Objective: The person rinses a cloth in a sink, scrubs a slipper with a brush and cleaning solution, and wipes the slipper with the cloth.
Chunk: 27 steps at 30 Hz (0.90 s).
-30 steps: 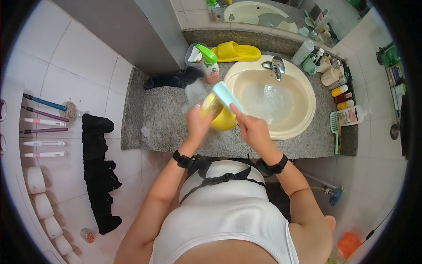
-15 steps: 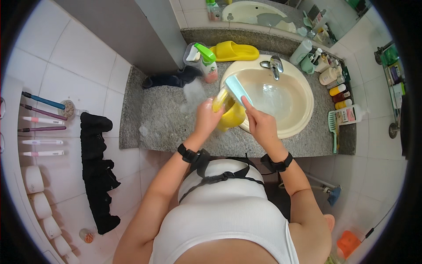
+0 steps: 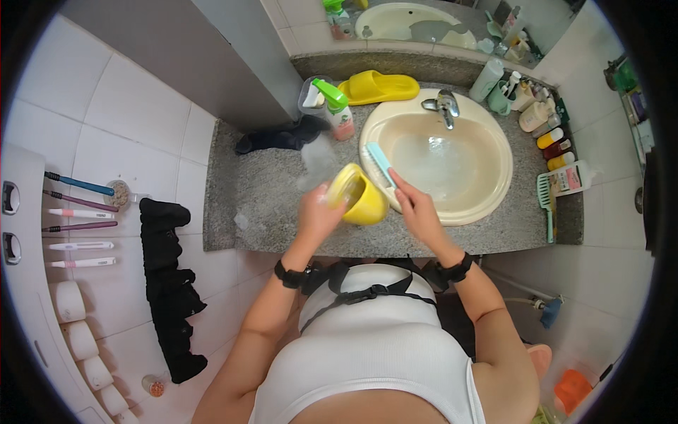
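Observation:
A yellow slipper [image 3: 369, 201] is gripped at its heel end by my left hand [image 3: 319, 214], its strap end turned toward the basin and me. My right hand [image 3: 421, 215] holds a light blue scrubbing brush [image 3: 380, 161] by its handle, over the near left rim of the cream washbasin [image 3: 500, 185]. Brush and slipper are apart. The basin holds cloudy water under a chrome faucet [image 3: 443, 107]. A second yellow slipper [image 3: 381, 87] rests on the counter behind the basin.
On the grey stone counter [image 3: 272, 187] lie a dark cloth [image 3: 279, 136] and suds, beside a green-topped pump bottle [image 3: 337, 113]. Several bottles [image 3: 537, 115] and a green comb [image 3: 546, 205] line the right side. Black cloth items [image 3: 169, 283] hang at left.
The brush has come off the slipper and moved slightly right. My left hand has turned the slipper so its opening shows. The view has shifted a little.

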Motion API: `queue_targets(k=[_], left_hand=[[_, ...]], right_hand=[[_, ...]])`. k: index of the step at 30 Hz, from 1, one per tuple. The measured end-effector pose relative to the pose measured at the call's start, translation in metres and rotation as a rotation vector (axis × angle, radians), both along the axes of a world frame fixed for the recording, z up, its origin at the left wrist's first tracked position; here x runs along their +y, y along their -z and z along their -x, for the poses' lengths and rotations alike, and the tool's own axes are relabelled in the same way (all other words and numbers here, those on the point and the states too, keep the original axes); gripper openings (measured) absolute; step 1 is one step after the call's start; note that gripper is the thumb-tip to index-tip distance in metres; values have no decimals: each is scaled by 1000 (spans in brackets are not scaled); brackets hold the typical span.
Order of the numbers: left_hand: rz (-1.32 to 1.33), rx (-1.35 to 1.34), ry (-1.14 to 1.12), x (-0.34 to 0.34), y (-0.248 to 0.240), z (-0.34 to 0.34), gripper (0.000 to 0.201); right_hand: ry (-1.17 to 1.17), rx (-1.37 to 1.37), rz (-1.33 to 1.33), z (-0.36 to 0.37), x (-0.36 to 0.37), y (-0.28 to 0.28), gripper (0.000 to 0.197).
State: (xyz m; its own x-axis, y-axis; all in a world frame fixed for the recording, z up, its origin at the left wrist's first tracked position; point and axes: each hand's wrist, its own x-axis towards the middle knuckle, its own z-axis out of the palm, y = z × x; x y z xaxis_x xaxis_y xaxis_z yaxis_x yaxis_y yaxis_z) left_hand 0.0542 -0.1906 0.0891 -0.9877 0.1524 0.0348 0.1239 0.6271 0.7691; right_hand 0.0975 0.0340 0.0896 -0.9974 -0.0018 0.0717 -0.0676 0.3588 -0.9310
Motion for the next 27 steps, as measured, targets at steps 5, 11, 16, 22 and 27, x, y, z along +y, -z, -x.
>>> queue_targets(k=[5,11,16,22,27], left_hand=[[81,-133,-9,-40,-2,-15,26],[-141,-88,-140,-40,4,-27,18],[-264,-167,-190,-58,37,-38,21],[-371,-98,-269,-50,48,-43,18],[-328,-179,-261,-62,57,-47,23]], right_hand=[[-149,-106,30,-7,-24,-12,44],[-228,-235,-95,2,-33,29,48],[-345,82,-34,-20,-56,4,47],[-226,-195,-122,-14,-31,59,47],[-364,30,-30,-21,-55,6,47]])
